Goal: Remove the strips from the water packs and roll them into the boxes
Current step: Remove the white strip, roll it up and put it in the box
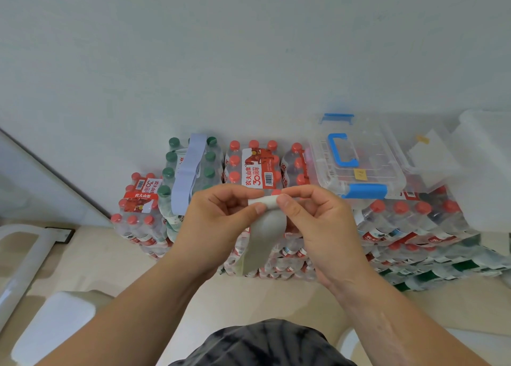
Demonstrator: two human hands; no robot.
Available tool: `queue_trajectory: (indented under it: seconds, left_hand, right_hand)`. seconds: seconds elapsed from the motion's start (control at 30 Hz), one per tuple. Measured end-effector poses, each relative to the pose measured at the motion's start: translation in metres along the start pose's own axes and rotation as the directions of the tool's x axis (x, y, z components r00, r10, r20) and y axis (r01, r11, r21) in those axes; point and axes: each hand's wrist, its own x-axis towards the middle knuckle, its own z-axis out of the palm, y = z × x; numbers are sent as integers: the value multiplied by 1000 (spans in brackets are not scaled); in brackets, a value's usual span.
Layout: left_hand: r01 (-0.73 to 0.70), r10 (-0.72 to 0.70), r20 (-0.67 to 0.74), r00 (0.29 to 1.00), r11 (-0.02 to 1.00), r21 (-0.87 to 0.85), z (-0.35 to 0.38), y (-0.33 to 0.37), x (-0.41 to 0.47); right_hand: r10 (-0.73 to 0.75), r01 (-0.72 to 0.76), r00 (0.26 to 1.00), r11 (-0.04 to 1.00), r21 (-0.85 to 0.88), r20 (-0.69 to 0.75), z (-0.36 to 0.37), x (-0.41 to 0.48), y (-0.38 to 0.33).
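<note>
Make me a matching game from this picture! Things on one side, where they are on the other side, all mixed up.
Things:
1. white strip
2. pale blue strip
3. clear box

Places:
A. on top of the red-capped packs
B. pinched between the left hand and the right hand
C. lying over the green-capped pack

Pairs: 1-B, 2-C, 3-A
</note>
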Motion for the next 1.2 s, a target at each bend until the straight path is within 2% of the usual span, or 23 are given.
queue_trajectory:
  seconds: [0.37, 0.5, 0.63, 0.9, 1.03, 1.2]
  left_hand:
    - [45, -45, 22, 999, 998, -44, -1, 0, 1]
    - [40, -39, 21, 999, 997, -65, 0, 0, 2]
    - [37, -33, 48, 998, 996, -86, 0, -3, 2]
    - [72, -68, 69, 995, 995, -66, -2, -7, -1]
    - [125, -126, 44, 991, 992, 17, -1, -9, 1]
    - [94, -95, 19, 995, 995, 47, -2, -14, 4]
  right_hand:
    - [-89, 84, 992, 995, -57, -87, 2, -3, 10]
    - [-147, 143, 988, 987, -70, -54, 3, -5, 6]
    - [-87, 88, 995, 996, 19, -37, 0, -2, 6]
    - [-83, 80, 995, 995, -51, -46, -2, -1, 14]
    - [-55, 54, 998, 998, -19, -42, 1, -3, 18]
    - [25, -26, 999, 999, 44, 24, -2, -2, 19]
